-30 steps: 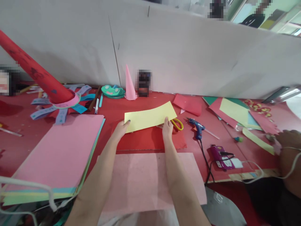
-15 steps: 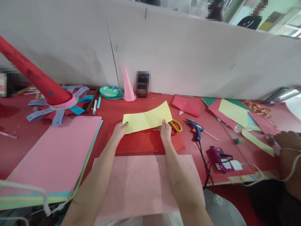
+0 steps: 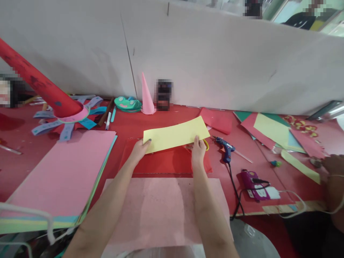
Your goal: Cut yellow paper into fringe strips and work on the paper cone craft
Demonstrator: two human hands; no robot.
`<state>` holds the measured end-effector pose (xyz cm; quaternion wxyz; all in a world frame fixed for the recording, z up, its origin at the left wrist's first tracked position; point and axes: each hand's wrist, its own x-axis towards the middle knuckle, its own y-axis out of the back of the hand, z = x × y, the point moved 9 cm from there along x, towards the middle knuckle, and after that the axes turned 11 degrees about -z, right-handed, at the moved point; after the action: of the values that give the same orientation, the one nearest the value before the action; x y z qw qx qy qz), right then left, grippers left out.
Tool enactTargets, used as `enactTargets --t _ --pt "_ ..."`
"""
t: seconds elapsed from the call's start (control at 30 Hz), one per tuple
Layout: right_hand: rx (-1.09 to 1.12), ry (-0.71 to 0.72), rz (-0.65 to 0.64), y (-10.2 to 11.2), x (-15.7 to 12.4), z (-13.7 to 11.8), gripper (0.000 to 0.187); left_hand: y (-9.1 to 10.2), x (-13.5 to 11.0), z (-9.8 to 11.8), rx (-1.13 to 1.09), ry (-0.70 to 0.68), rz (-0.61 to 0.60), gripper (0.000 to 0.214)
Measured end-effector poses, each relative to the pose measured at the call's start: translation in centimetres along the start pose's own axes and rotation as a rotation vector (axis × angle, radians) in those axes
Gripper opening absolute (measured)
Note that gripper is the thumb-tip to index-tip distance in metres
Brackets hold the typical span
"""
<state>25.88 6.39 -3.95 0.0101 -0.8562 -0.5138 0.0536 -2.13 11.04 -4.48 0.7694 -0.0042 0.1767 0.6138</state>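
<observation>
A strip of yellow paper (image 3: pixel 174 135) is stretched between my two hands, its right end higher than its left. My left hand (image 3: pixel 141 148) pinches its lower left corner, thumb on the front. My right hand (image 3: pixel 198 148) grips the lower edge near the right end. Behind that hand, a bit of a yellow scissor handle (image 3: pixel 206 144) shows; the rest of the scissors is hidden. Below the strip lies a red sheet (image 3: pixel 161 163), and nearer to me a pale pink sheet (image 3: pixel 161 208).
At left are a pink paper stack (image 3: pixel 64 168) and a leaning red cone (image 3: pixel 43 84). A pink cone (image 3: pixel 146 98) stands by the wall. A blue glue gun (image 3: pixel 227 148) and purple power box (image 3: pixel 254 184) lie right. Another person's hand (image 3: pixel 333 166) is at far right.
The yellow strip and both my hands have shifted slightly right, and the strip looks flatter and wider. It now covers more of the scissor handle. The camera view has tilted a little.
</observation>
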Motion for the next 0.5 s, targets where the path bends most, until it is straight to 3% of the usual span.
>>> enactTargets --t 0.23,0.4,0.5 --pt "-0.091 -0.007 -0.027 -0.1 0.0 -0.1 0.036 -0.6 0.5 0.7 0.239 -0.126 0.038 0.036" --pt "-0.059 -0.022 -0.032 -0.3 0.0 0.1 0.041 -0.8 0.2 0.2 0.177 -0.112 -0.029 0.032" --pt "-0.108 0.008 0.027 0.6 -0.2 -0.6 0.049 0.0 -0.1 -0.7 0.066 -0.036 0.016 0.032"
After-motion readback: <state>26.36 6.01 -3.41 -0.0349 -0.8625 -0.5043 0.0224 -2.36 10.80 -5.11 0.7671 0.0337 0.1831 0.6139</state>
